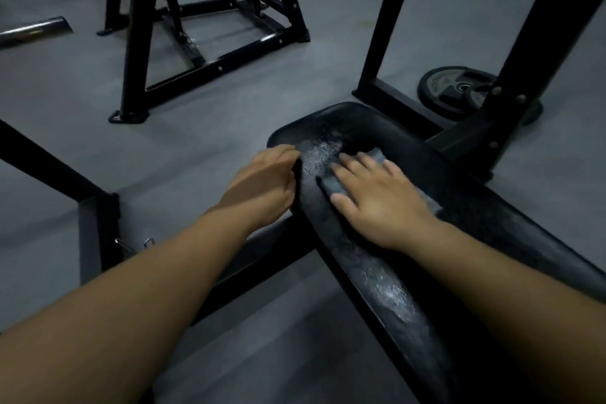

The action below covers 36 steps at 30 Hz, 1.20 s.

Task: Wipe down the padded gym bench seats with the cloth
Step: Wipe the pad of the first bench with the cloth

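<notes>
Right hand [377,203], fingers spread, pressing cloth [332,186] on bench pad [377,275]; left hand [265,180] gripping its edge; plate [447,85] lettering blurred

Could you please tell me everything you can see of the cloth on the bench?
The cloth is a grey-blue, soft-looking piece lying flat on the black bench pad near its far end. The right hand presses on it with straight fingers and hides most of it; only a corner past the fingertips and a strip beside the thumb show clearly. Its weave is too blurred to tell.
</notes>
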Each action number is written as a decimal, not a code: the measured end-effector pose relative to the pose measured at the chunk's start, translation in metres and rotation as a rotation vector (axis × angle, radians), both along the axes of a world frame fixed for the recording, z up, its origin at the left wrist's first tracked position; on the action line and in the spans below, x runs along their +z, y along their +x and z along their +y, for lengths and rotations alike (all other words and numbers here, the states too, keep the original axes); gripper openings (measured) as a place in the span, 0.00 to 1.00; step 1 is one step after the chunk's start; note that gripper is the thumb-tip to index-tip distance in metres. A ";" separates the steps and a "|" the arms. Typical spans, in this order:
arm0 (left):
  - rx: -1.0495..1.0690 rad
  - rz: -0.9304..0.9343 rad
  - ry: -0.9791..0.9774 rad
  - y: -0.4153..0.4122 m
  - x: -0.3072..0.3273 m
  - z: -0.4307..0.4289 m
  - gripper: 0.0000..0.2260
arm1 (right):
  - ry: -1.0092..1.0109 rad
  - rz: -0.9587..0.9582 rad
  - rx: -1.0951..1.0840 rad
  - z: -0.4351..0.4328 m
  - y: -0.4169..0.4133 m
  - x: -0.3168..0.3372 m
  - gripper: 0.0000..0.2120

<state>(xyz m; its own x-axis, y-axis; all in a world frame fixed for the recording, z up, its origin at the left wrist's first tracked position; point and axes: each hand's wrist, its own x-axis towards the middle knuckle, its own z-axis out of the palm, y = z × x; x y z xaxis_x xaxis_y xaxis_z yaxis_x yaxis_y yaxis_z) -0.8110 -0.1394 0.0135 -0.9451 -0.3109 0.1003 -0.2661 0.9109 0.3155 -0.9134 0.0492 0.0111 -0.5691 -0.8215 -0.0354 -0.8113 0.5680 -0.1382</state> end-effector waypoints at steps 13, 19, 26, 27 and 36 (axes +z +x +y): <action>-0.370 -0.042 -0.112 0.020 -0.008 0.061 0.29 | 0.013 -0.012 -0.171 0.068 0.102 -0.005 0.32; -0.425 -0.018 -0.117 0.048 -0.012 0.105 0.30 | 0.018 -0.053 -0.245 0.134 0.147 -0.003 0.31; -0.386 0.112 -0.099 0.049 -0.022 0.121 0.29 | -0.041 -0.011 -0.317 0.110 0.126 0.000 0.33; -0.365 0.130 -0.096 0.047 -0.025 0.121 0.29 | -0.051 -0.010 -0.324 0.109 0.123 -0.003 0.31; -0.216 0.024 -0.127 0.080 0.003 0.147 0.27 | -0.293 -0.101 -0.492 0.115 0.125 0.037 0.11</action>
<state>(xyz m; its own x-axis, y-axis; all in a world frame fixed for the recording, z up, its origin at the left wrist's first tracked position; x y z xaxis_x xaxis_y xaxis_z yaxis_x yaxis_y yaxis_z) -0.7312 0.0071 0.0163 -0.9852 -0.0853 0.1490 -0.0546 0.9785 0.1990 -0.7884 0.1638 0.0480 -0.8919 -0.4452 0.0793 -0.4364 0.8012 -0.4095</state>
